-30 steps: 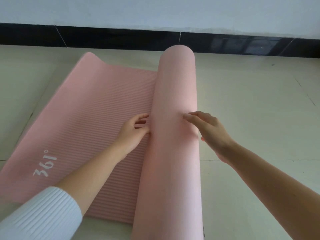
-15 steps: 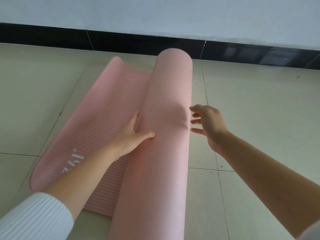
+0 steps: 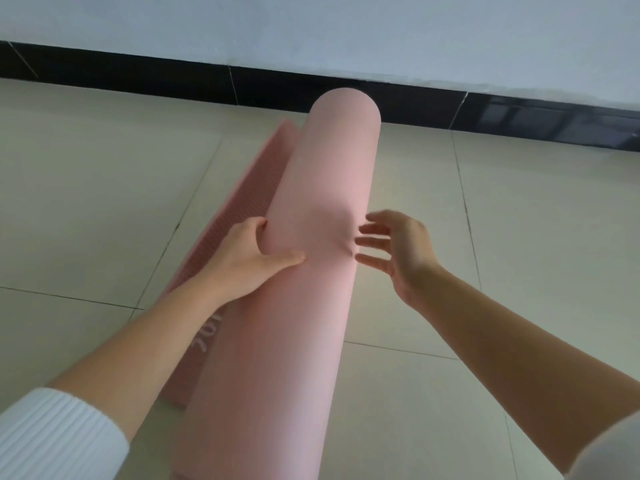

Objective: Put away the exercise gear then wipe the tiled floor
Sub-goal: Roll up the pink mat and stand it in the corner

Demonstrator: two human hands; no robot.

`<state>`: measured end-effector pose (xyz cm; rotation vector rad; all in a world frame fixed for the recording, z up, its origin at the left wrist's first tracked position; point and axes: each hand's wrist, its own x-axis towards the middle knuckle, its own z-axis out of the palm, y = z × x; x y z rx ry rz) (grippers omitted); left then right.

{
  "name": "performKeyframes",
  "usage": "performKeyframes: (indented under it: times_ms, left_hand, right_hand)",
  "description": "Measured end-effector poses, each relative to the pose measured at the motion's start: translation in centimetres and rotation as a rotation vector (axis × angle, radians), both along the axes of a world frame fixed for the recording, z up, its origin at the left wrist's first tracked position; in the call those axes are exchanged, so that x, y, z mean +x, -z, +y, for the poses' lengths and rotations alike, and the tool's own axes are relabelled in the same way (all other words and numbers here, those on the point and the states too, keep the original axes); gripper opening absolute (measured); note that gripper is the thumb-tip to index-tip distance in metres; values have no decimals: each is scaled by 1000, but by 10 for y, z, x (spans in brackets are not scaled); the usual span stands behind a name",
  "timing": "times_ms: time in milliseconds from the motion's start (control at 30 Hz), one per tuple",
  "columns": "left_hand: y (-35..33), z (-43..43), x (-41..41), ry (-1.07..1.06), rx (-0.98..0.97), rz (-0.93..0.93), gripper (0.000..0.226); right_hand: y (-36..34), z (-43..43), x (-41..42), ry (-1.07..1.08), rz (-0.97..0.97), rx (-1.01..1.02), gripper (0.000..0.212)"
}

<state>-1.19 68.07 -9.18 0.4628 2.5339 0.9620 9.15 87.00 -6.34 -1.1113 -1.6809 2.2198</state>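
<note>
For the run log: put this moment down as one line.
step: pink mat roll-up, nearly done | left hand: grips roll | right hand: open, fingers spread at roll | unrolled: narrow flat strip left of roll

Mat roll (image 3: pixel 311 271) was plain pale pink, smooth. Flat strip (image 3: pixel 221 237) to its left: same pink but w/ fine ribbed lines across, plus white print (image 3: pixel 204 336), partly hidden. Floor tiles (image 3: pixel 86 202) were cream-beige w/ thin dark grout lines. Skirting (image 3: pixel 173 76) at far edge glossy black; wall (image 3: pixel 346 29) above it pale grey-white. Near-left sleeve (image 3: pixel 52 441) white, ribbed knit; near-right sleeve (image 3: pixel 616 448) light grey.
</note>
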Motion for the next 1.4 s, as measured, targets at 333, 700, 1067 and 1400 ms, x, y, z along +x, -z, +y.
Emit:
performKeyframes:
  times_ms: [333,700,1067,1400]
  left_hand:
    - [-23,-77,-75,-27,-33,116,51]
    - [-16,-111,-110,-159,15,-294,93]
    - [-25,-98,-57,-176,113,-317,101]
    - [-126,-1,-9,76,265,-269,105]
  right_hand:
    - [20,-70,-48,-535,1,275,34]
    - [62,-104,-96,-336,-245,-88,73]
    - [69,-94,-66,-100,-232,-331,52]
    - [-69,53,-29,-358,-99,36,68]
